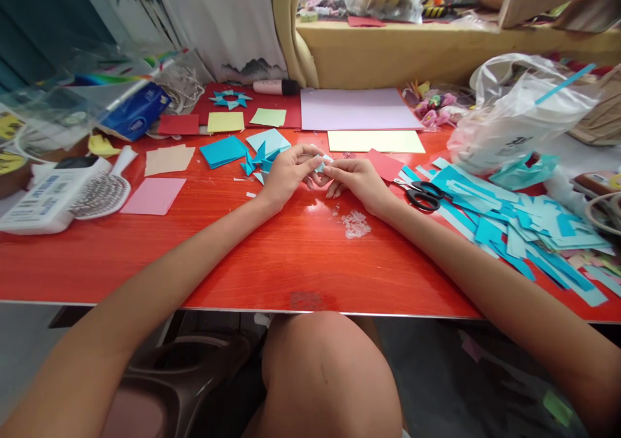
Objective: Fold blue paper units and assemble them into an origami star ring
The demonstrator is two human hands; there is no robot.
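Observation:
Above the middle of the red table, my left hand [290, 171] and my right hand [358, 178] meet fingertip to fingertip. Both pinch a small piece of light blue paper [322, 165], mostly covered by my fingers, so its folds are hard to make out. Beside my left hand lie folded blue paper pieces [262, 158], a stack of blue paper squares [223, 151] and a pale blue square [268, 141]. Close to my right hand are a red paper square [385, 164] and black-handled scissors [423, 195]. A little pile of clear bits [356, 224] rests in front of my right wrist.
Blue paper strips [514, 211] cover the table's right side, near a plastic bag with a cup [519, 121]. On the left are a hairbrush [104, 192], a white box [48, 195] and pink paper [153, 196]. A blue paper star ring [229, 99] and a lilac sheet [359, 108] lie behind.

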